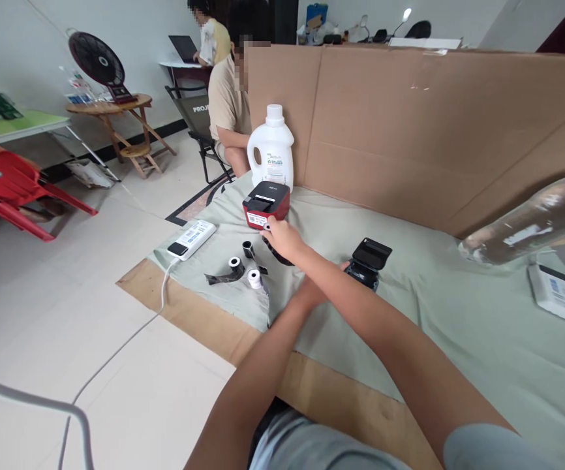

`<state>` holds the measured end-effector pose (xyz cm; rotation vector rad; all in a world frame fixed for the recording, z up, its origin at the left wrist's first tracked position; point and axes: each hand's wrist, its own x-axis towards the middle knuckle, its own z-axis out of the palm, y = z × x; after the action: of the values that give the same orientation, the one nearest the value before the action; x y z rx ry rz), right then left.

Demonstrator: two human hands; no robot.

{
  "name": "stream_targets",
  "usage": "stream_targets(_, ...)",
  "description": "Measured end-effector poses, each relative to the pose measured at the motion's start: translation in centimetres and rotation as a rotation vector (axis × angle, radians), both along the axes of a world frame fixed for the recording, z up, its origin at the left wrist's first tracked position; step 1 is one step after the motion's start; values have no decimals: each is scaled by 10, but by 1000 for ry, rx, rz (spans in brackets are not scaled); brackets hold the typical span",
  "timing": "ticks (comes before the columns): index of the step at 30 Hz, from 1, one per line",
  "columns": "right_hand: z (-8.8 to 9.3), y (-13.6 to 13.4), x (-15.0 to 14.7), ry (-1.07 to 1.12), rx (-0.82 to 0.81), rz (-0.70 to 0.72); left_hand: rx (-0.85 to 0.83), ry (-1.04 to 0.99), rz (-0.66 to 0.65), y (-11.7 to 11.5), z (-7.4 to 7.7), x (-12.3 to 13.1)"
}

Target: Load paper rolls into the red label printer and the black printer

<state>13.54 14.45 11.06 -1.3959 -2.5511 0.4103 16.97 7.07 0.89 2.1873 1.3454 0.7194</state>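
My right hand [286,240] is closed on a small roll [267,226] with a pale core; a dark strip [277,253] curls below it. It is in front of a red-and-black label printer [267,203]. My left hand [318,292] reaches under my right forearm to a small black printer [362,274] with its lid [372,253] raised. Its thumb is against the printer's left side, and the other fingers are hidden. Left of my hands are a dark roll [248,249], a roll with a black strip [235,264], and a white-cored roll [254,279].
A white detergent bottle [276,153] stands behind the red printer, before a cardboard wall [385,130]. A white power bank [192,240] with a cable lies on the cloth's left. At right are a large clear bottle [532,219] and another white device [556,290]. Two people sit beyond.
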Motion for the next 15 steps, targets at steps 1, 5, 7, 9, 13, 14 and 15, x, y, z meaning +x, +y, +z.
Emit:
stream_targets(1,-6,1,-6,-43,-8,17,22,2,-19,1,-2,0)
stream_targets(5,-24,5,-17,-124,-44,40,83,14,-65,6,-10,0)
stream_targets(7,-24,6,-19,-135,-54,22,80,19,-53,9,-13,2)
stream_targets(9,-19,4,-19,-138,-6,-6,59,27,-29,11,-14,3)
stream_targets(13,1,-17,-14,-63,139,10,18,19,-43,11,-10,2)
stream_targets(14,6,-25,-12,-44,115,45,6,20,-42,11,-7,2)
stream_targets(15,9,-34,-10,-34,67,87,-16,30,-41,11,-5,2)
